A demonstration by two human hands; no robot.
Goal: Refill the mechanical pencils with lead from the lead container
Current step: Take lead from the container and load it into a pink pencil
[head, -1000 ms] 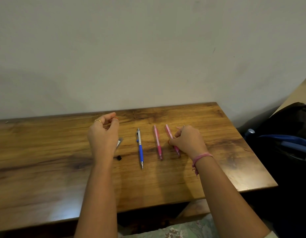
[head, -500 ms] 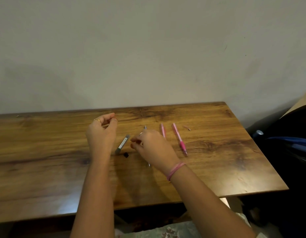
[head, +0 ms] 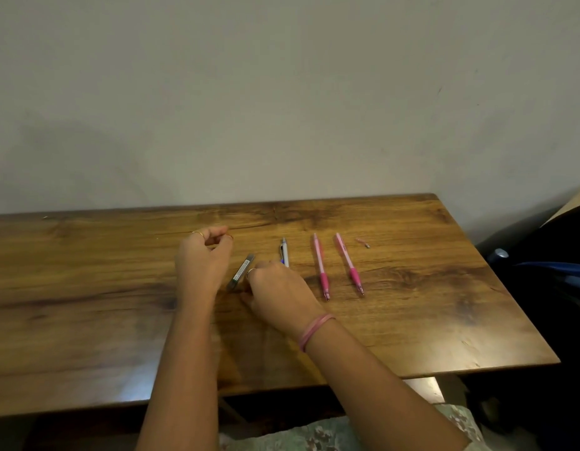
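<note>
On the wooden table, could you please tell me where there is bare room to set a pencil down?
The table is bare left of the left hand, and along the near edge right of the right hand. It is crowded mid-table, where the lead container, blue pencil and two pink pencils lie.

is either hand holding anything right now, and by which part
Cannot tell. The left hand pinches thumb to fingertip, anything between too thin to see. The right hand reaches down beside the lead container, fingertips hidden.
</note>
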